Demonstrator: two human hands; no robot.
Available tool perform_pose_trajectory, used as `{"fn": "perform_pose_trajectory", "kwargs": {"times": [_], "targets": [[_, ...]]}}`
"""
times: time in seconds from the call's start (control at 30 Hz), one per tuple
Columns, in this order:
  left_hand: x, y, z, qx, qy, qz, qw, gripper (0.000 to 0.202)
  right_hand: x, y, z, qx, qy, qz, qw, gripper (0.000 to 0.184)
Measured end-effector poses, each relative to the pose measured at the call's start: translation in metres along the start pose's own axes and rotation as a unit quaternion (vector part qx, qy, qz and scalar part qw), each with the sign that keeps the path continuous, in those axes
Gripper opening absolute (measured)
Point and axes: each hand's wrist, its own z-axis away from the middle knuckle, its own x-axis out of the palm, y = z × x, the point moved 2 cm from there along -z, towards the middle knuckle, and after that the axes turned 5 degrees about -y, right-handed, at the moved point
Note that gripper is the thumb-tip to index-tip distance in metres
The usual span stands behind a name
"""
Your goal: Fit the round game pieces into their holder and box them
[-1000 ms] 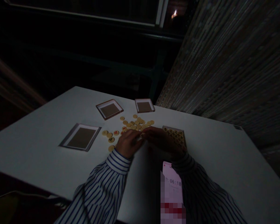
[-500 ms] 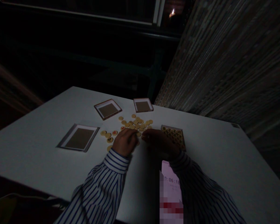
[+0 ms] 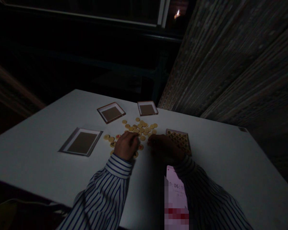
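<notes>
Several round yellow game discs [image 3: 141, 127] lie scattered on a white table [image 3: 50, 166], some marked in red or black. My left hand [image 3: 127, 145] rests among them with its fingers curled down over the discs; whether it grips one is hidden. In shadow beside it, my right hand [image 3: 164, 145] also has bent fingers touching the discs, just left of a tray [image 3: 180, 139] filled with patterned discs. Both arms wear striped sleeves.
Three shallow trays with brown insides lie on the table: one at the left [image 3: 81, 142] and two farther back [image 3: 111, 112], [image 3: 147, 108]. A lit phone [image 3: 176, 195] showing a timer lies near me. A brick wall [image 3: 230, 64] rises at the right. The room is dark.
Both hands have drawn slightly back toward me and apart, uncovering a few discs between them. The view has shifted a little.
</notes>
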Motion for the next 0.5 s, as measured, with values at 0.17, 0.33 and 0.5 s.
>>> {"fn": "perform_pose_trajectory", "kwargs": {"times": [0.17,0.33,0.5], "targets": [[0.0006,0.0007,-0.0004,-0.007,-0.013,-0.004,1.0,0.023,-0.004,-0.0045,0.0023,0.007,-0.012,0.034,0.999,0.015],[0.0021,0.0009,-0.0001,-0.003,-0.028,-0.008,1.0,0.024,0.0001,-0.0014,0.0026,-0.002,0.009,0.075,0.997,0.016],[0.0037,0.0,-0.0003,0.008,-0.049,-0.021,0.999,0.024,0.002,-0.0004,0.0025,-0.001,-0.002,0.092,0.996,0.017]]}}
